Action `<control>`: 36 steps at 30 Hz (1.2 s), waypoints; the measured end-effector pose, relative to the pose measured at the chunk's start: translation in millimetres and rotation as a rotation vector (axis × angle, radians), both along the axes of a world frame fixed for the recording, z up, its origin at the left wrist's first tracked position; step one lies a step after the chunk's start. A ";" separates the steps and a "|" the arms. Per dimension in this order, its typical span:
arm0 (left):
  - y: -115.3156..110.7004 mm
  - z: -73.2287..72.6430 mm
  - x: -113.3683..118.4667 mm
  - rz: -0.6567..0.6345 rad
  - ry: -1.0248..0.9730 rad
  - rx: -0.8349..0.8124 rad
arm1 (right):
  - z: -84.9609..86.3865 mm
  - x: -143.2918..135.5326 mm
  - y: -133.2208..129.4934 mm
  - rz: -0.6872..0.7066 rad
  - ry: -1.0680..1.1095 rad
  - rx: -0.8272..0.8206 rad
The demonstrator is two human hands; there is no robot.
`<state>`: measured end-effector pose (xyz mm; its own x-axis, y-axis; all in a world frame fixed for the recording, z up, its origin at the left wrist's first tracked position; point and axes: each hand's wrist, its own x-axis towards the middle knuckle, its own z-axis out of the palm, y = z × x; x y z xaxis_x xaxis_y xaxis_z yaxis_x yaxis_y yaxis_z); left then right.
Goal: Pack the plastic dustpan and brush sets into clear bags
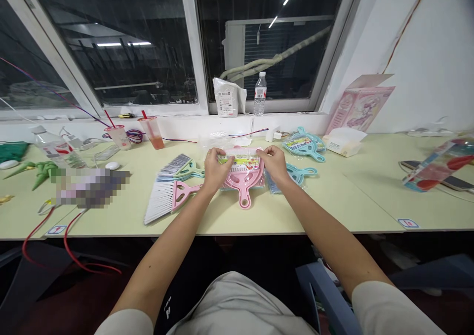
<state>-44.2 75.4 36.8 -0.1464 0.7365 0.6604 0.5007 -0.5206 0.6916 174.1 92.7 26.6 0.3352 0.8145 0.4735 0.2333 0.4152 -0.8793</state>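
Both grips being closed on a packaged pink dustpan set [242, 177]: left hand [214, 171] and right hand [274, 162] pinching its printed top edge.

Glossy clear wrap is being handled, not yet opened; left of the grips, a pink-handled white-bristled brush [166, 199] is already lying loose on the matte surface [333, 201]; turquoise sets [305, 146] are lying wrapped beyond the right grip.

Both hands [244, 167] grip a packaged pink dustpan [243, 179].

Bright even ceiling light, window [111, 43] reflections, wide-angle edge bending.
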 end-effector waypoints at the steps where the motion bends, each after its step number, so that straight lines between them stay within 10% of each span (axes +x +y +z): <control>1: 0.5 -0.4 0.1 0.003 -0.004 -0.006 | 0.1 0.1 -0.1 0.003 0.006 0.013; 36: -3.7 0.4 5.6 0.007 0.046 0.100 | 4.7 -17.4 -13.4 0.061 0.038 -0.031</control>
<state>-38.7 71.7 37.1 -0.1190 0.6660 0.7364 0.5341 -0.5823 0.6130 156.7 79.3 31.4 0.3020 0.8482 0.4352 0.1745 0.3996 -0.8999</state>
